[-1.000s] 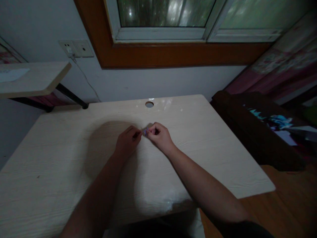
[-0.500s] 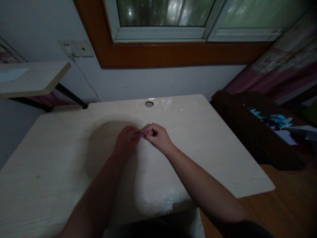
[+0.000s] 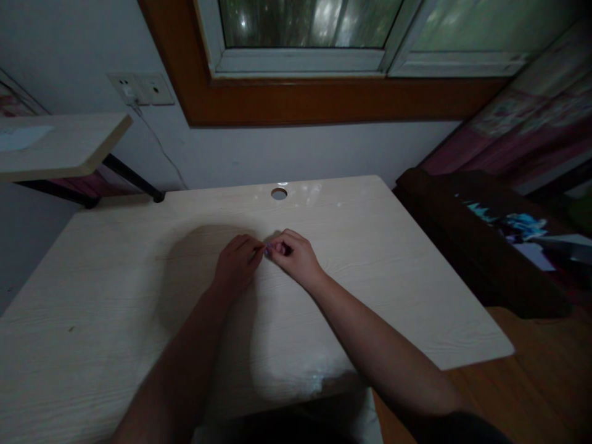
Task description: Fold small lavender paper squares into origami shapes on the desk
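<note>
The left hand [image 3: 235,264] and right hand [image 3: 297,258] each pinch their grip tight on a mostly hidden purplish scrap [image 3: 268,250], far from the worktop [image 3: 416,277] edges.

Small purplish object [image 3: 269,249], pinched between the fingertips of the left hand [image 3: 237,266] and the right hand [image 3: 296,258]: mostly covered, too small and dim to identify. Table [image 3: 115,296] cut off at the left and bottom edges; window [image 3: 305,24] at the top. Coloured items [image 3: 518,225], far right: blurred.
</note>
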`<state>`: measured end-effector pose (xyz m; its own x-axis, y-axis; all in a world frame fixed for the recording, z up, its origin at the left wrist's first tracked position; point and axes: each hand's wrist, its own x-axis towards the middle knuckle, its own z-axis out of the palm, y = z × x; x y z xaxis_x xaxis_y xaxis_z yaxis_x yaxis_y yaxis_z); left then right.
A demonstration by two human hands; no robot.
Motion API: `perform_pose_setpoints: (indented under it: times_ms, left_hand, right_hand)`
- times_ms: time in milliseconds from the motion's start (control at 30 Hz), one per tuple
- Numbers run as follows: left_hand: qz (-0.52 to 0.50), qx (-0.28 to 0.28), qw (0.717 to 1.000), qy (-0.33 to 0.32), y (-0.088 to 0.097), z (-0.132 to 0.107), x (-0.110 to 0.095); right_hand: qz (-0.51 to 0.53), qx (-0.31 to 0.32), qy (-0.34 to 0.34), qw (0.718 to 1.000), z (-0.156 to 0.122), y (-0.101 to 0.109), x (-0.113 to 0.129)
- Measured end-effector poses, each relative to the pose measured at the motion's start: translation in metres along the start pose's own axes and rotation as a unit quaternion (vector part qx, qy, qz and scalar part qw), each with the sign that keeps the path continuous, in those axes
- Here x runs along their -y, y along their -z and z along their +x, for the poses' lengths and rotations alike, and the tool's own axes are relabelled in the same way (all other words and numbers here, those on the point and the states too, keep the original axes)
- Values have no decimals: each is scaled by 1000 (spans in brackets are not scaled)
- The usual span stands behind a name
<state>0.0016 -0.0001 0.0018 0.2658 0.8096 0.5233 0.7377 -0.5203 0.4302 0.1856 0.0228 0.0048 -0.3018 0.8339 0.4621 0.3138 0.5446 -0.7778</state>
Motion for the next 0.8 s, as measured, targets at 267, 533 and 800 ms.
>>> perform_pose_setpoints:
  times_ms: [267,533,800]
  left_hand:
    - [-16,16,1000,12,0,0,2]
    - [-27,23,999,-3,0,0,3]
    - [-39,18,999,-12,1,0,4]
  right_hand:
    - [18,11,-22,1000,0,0,-3]
    - [31,16,-32,999,0,0,-4]
    - [40,14,-44,998,1,-1,-4]
